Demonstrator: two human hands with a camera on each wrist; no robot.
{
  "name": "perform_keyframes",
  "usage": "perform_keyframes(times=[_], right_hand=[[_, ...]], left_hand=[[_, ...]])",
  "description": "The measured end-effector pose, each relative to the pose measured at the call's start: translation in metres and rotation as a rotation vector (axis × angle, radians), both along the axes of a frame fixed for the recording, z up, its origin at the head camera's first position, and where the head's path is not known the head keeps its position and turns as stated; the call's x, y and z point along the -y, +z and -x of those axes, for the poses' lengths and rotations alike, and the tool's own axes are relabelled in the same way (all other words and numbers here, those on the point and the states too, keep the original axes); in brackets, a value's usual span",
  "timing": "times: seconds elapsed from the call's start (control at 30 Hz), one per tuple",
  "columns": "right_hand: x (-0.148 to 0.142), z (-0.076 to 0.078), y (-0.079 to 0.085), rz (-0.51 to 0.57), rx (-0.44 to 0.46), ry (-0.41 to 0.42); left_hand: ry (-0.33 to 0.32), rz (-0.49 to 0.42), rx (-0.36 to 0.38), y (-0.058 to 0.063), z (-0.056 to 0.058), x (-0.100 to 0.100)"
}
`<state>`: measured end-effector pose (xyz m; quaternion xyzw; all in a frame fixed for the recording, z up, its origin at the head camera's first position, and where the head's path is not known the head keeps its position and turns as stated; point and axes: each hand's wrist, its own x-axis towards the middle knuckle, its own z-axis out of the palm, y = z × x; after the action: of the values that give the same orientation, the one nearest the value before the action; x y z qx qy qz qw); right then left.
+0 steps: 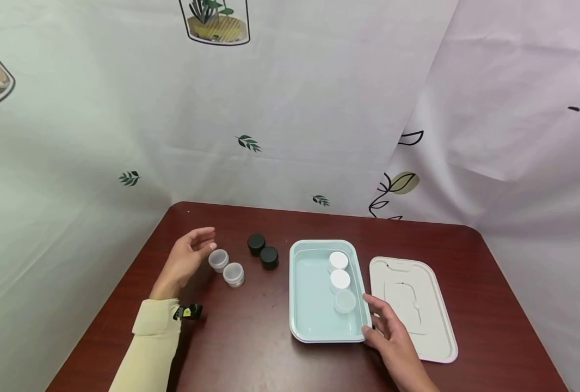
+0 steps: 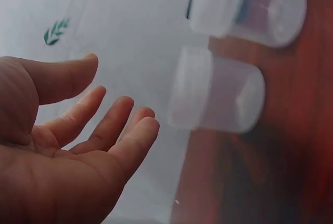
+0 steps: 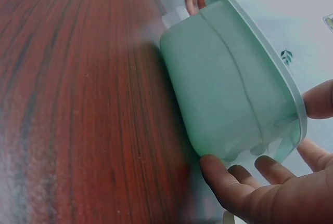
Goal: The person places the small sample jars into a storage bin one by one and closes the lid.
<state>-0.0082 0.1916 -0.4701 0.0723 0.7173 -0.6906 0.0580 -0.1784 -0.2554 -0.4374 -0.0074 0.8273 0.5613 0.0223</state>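
Note:
My left hand (image 1: 184, 260) hovers beside two small clear jars with frosted lids, its fingers loosely bent and holding nothing. The nearer clear jar (image 1: 218, 260) lies just below the thumb; the second clear jar (image 1: 234, 274) stands close by it. In the left wrist view, a gap shows between the fingertips (image 2: 151, 125) and the nearer jar. My right hand (image 1: 390, 335) holds the right side of a pale blue-green plastic box (image 1: 307, 294), thumb at the rim and fingers along the outer wall. Two white-lidded jars (image 1: 339, 271) and a frosted-lidded jar (image 1: 345, 301) stand in a column inside.
Two black-lidded jars (image 1: 263, 251) stand between the clear jars and the box. A flat white lid (image 1: 412, 305) lies right of the box, partly behind my right hand. The dark red wooden table (image 1: 251, 348) meets a printed white curtain (image 1: 290, 163) at the back.

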Motion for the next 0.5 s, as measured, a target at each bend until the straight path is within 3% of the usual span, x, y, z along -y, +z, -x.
perform_keyframes(times=[0.5], right_hand=[[0.001, -0.001, 0.0, 0.005, -0.013, -0.006]], left_hand=[[-0.125, -0.129, 0.124, -0.042, -0.004, 0.011]])
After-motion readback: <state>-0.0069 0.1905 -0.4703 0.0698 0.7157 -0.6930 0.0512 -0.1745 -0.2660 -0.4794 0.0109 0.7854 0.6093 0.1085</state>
